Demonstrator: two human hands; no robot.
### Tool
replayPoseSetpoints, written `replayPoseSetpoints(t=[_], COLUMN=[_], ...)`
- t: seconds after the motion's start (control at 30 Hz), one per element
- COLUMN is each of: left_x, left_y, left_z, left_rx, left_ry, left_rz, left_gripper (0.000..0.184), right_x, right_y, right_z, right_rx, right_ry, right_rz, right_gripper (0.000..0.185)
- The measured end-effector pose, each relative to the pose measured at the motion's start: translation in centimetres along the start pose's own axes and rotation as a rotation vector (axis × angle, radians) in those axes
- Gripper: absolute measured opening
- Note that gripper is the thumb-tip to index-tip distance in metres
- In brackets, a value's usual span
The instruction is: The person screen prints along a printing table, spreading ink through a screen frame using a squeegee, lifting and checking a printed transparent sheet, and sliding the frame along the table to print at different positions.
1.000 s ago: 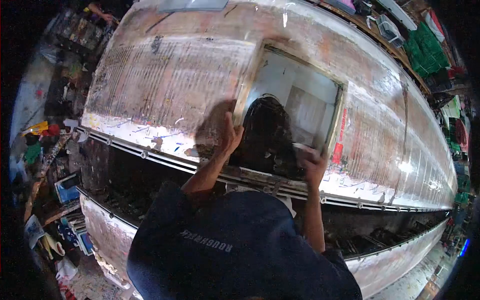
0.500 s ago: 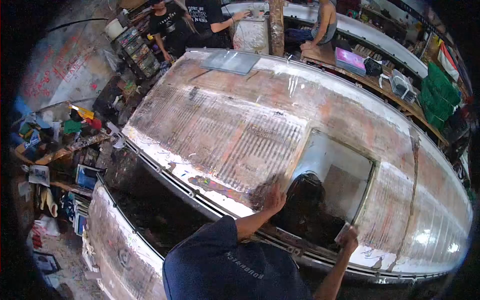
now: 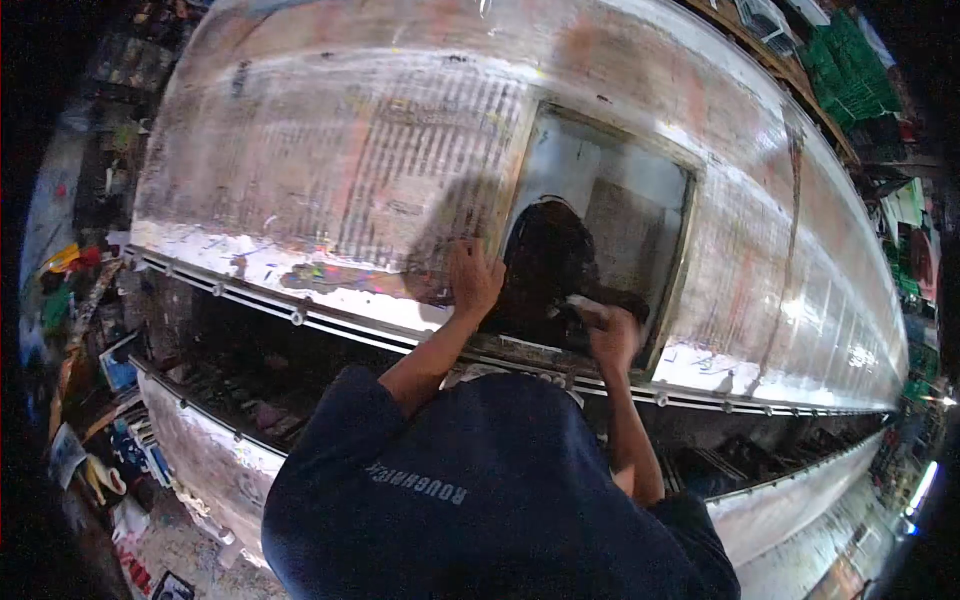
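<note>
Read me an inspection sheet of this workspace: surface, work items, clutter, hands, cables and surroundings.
Surface: long table, stained and striped, with a paint-flecked white band along its near edge.
Work items: rectangular frame on the table; large dark area inside it, cause unclear.
Clutter: yellow item among mixed things at far left; green material at upper right.
Hands: left hand at the frame's left edge; right hand holding a small pale piece over the frame's lower part.
Cables: nothing seen.
Surroundings: lit tube at lower right.
</note>
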State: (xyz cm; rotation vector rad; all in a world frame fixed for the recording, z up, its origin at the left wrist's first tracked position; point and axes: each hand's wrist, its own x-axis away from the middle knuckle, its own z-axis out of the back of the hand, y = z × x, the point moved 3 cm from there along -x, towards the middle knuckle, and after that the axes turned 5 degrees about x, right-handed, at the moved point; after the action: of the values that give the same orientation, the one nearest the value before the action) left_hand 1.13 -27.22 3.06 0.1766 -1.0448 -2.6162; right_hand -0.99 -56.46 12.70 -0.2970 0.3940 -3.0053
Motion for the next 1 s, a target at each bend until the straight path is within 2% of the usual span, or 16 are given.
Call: replayPoseSetpoints(t=[0.07, 0.13, 0.17, 0.23, 0.3, 0.37, 0.4, 0.47, 0.53, 0.57, 0.6, 0.7, 0.77, 0.83, 0.9, 1.0], left_x=[-0.5, -0.3, 0.0, 0.4, -0.2, -0.5, -0.4, -0.5, -0.6, -0.9, -1.3, -1.1, -0.3, -0.1, -0.2, -0.5], left_y=[0.9, 0.4, -0.4, -0.5, 1.3, -0.1, -0.6, -0.9, -0.1, 1.9, 3.2, 2.7, 1.2, 0.6, 0.4, 1.0], left_z=[0.7, 0.3, -0.7, -0.8, 0.5, -0.6, -1.2, -1.6, 0.0, 2.3, 3.5, 2.4, 0.6, 0.1, 0.3, 0.1], left_rx=[0.035, 0.056, 0.019, -0.007, -0.231, -0.115, -0.012, -0.073, -0.153, -0.104, -0.051, 0.173, 0.153, 0.129, 0.209, 0.151], left_ry=[-0.047, -0.087, -0.027, 0.023, 0.067, 0.023, -0.026, -0.071, -0.107, -0.146, -0.179, -0.262, -0.113, 0.032, 0.019, -0.004], left_rz=[0.036, 0.064, 0.005, -0.056, -0.268, -0.151, -0.031, -0.066, -0.109, -0.003, 0.099, 0.263, 0.117, -0.038, -0.084, -0.03], left_gripper=[0.062, 0.062, 0.06, 0.059, 0.059, 0.06, 0.061, 0.062, 0.062, 0.063, 0.064, 0.07, 0.072, 0.075, 0.074, 0.073], right_x=[-5.8, -12.6, -14.6, -16.5, -12.5, -8.4, -6.6, -5.9, -9.3, -11.4, -12.6, -12.4, -7.9, -3.0, -0.7, 1.0], right_y=[-3.9, -7.9, -8.7, -9.0, -8.9, -8.9, -9.0, -8.5, -6.5, -6.2, -6.8, -8.5, -9.0, -9.1, -6.3, 1.4], right_z=[-1.2, 0.3, -0.8, -2.4, -5.3, -5.5, -5.2, -4.8, -4.7, -3.5, -2.9, -2.0, -6.3, -4.6, -0.2, 6.4], right_rx=[0.095, -0.006, -0.006, -0.01, 0.044, 0.1, 0.067, 0.026, 0.162, -0.095, -0.099, 0.006, 0.045, -0.107, -0.147, -0.715], right_ry=[-0.198, -0.181, -0.19, 0.103, 0.124, 0.142, 0.086, 0.04, -0.276, -0.409, -0.392, 0.326, 0.378, 0.363, 0.219, 0.109], right_rz=[0.233, 0.388, 0.383, 0.239, 0.254, 0.272, 0.303, 0.333, 0.391, 0.232, 0.236, 0.379, 0.269, 0.431, 0.402, -0.204], right_gripper=[0.036, 0.04, 0.04, 0.043, 0.043, 0.043, 0.037, 0.03, 0.031, 0.033, 0.033, 0.032, 0.036, 0.036, 0.05, 0.044])
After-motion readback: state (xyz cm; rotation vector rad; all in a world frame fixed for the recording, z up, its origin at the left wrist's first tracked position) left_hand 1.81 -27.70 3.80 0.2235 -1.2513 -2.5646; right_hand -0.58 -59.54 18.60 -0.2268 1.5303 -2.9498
